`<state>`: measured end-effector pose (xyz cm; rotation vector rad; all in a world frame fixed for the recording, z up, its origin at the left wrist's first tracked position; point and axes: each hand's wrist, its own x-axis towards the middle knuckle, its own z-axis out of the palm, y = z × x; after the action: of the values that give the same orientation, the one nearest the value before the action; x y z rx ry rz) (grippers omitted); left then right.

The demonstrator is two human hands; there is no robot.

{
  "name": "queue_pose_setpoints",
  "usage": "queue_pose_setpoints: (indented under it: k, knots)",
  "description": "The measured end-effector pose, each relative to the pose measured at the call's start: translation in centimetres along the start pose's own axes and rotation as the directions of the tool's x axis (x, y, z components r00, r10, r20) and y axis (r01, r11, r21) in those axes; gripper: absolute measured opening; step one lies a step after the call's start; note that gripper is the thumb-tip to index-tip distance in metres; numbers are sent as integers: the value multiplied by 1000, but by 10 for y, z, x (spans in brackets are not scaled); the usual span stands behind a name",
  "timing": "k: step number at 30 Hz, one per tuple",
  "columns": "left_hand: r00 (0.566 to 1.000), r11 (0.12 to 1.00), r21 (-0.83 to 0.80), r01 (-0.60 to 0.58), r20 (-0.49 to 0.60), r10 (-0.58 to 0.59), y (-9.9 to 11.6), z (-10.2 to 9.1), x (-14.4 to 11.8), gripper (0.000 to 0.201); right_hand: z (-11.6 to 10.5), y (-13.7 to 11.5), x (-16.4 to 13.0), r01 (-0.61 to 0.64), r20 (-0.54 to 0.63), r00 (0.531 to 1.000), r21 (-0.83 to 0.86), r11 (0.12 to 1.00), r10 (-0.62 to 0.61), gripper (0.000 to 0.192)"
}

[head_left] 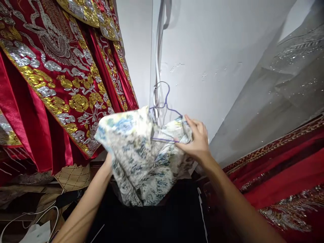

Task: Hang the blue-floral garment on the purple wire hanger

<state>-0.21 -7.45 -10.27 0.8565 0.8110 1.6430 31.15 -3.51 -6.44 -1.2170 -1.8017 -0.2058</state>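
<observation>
A white garment with a blue and green floral print [138, 153] hangs bunched in front of me on a thin purple wire hanger [165, 106]. My right hand [196, 140] pinches the garment's right shoulder and the hanger's lower wire. My left hand [109, 160] is almost wholly hidden inside or behind the cloth on the left; only the wrist shows. The hanger's hook rises free above the fabric, near white straps hanging on the wall.
Red robes with gold and silver embroidery [58, 77] hang at the left. More red embroidered fabric [286, 172] and a grey sequined cloth [286, 87] lie at the right. A white wall [207, 50] stands behind. Cables and boxes [32, 209] sit low left.
</observation>
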Motion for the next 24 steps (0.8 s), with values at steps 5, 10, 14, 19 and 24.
queue_pose_setpoints:
  k: [5, 10, 14, 19, 24]
  knots:
    - [987, 977, 150, 149, -86, -137, -50, -31, -23, 59, -8, 3, 27, -14, -61, 998, -70, 997, 10, 93]
    - [977, 949, 284, 139, -197, -84, -83, -29, -47, 58, -11, -20, 25, 84, 29, 996, -47, 995, -83, 94]
    - [936, 960, 182, 214, -318, -148, -109, -42, -67, 56, -17, -33, -10, 101, 90, 988, 232, 967, -125, 75]
    - [913, 949, 105, 299, -322, -252, -122, -44, -91, 61, 27, -53, -95, -294, 13, 919, 689, 662, 394, 36]
    - [905, 947, 106, 304, -342, -252, -119, -33, -100, 71, 97, -67, -153, -761, 555, 618, 599, 248, 557, 53]
